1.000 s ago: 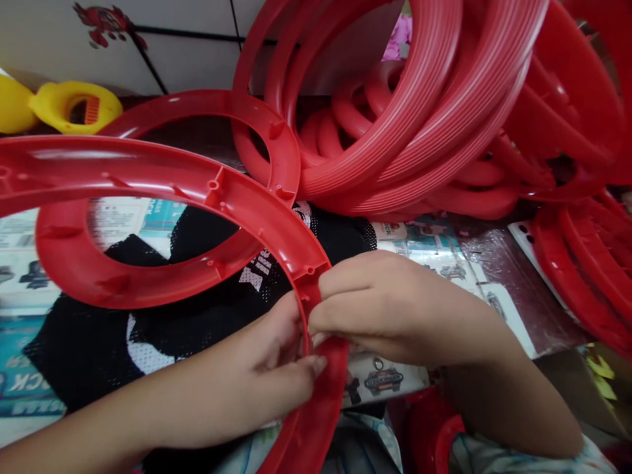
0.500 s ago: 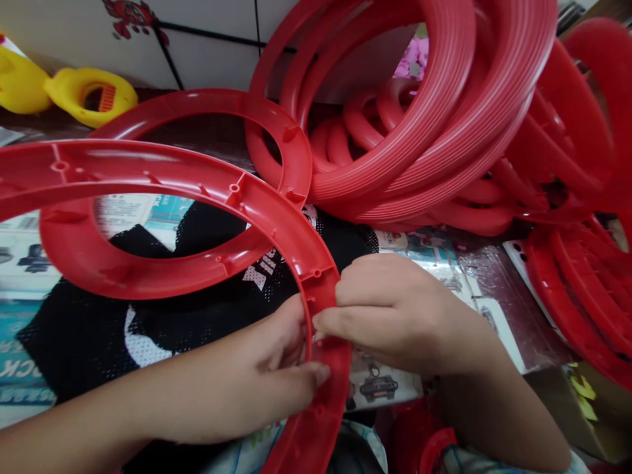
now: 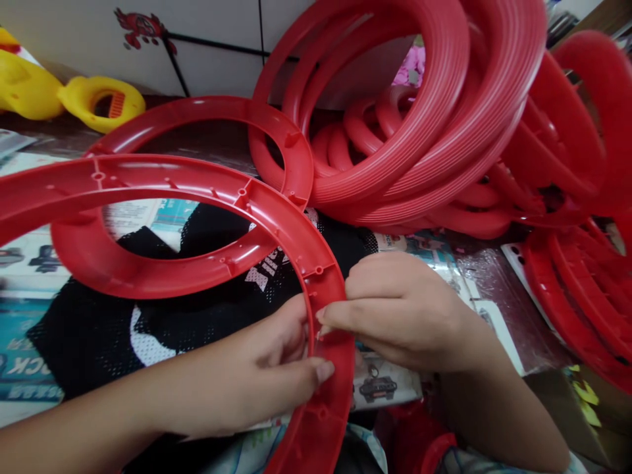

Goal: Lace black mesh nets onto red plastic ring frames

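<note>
A large red plastic ring [image 3: 197, 176], its hollow ribbed side facing up, stretches across the left and centre. My left hand [image 3: 261, 375] is closed around its near right part, thumb lying in the channel and fingers under the inner rim. In that same channel, just above the thumb, the fingertips of my right hand [image 3: 409, 309] are pinched together beside small pegs. Whatever they hold is too small to make out. A second red ring [image 3: 148, 282] lies beneath the held one, on a black mesh cloth [image 3: 99, 336] with white print.
Behind stands a leaning pile of ribbed red rings [image 3: 419, 151]. More red ring parts [image 3: 557, 283] are heaped at the right, above a box with yellow pieces [image 3: 585, 388]. Yellow duck-shaped parts [image 3: 29, 85] sit at the back left. Printed cardboard [image 3: 29, 362] covers the table.
The view has shifted slightly, and the held ring's left part sits a little lower. Both hands keep nearly the same grip at the same spot on the ring.
</note>
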The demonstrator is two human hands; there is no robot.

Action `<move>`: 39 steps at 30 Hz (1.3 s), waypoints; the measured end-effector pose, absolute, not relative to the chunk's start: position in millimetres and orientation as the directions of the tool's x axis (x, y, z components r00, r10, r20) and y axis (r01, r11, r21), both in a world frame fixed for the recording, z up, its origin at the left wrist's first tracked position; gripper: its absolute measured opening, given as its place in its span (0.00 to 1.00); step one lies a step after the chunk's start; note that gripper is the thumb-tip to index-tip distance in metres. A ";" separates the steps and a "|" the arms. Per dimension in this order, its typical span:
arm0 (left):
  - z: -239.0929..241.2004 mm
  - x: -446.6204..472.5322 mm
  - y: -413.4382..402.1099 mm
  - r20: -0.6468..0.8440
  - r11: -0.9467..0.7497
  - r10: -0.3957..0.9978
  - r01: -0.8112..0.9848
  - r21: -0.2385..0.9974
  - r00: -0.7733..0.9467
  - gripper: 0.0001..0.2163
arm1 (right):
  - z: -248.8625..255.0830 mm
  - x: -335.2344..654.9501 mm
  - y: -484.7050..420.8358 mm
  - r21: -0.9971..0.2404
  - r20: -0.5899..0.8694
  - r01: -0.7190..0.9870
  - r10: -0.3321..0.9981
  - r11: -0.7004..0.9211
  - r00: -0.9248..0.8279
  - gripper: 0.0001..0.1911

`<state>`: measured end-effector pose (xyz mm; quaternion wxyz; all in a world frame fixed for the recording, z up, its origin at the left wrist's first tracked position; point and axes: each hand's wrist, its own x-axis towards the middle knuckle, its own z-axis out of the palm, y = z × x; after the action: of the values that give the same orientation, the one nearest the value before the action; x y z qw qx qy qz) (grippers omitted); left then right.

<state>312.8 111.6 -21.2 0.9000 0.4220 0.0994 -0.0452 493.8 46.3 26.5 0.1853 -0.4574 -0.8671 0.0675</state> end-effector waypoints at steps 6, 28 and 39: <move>-24.0 310.4 112.9 -0.223 0.564 0.007 0.181 0.806 0.975 0.18 | 26.6 495.8 48.2 -0.335 0.252 0.740 0.812 0.584 -0.527 0.16; -28.2 309.5 103.1 -0.267 0.196 0.212 0.226 0.954 0.940 0.18 | 27.6 486.1 49.0 -0.507 -0.002 0.767 0.889 0.394 -0.458 0.14; -37.4 310.0 100.3 -0.350 0.201 0.244 0.306 0.931 0.904 0.13 | 25.1 483.7 58.9 -0.634 -0.273 0.764 0.891 0.116 -0.362 0.10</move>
<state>310.0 100.3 -37.4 0.7438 0.6316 0.2177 -0.0207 483.7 58.9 25.1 0.0876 -0.5578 -0.7420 0.3615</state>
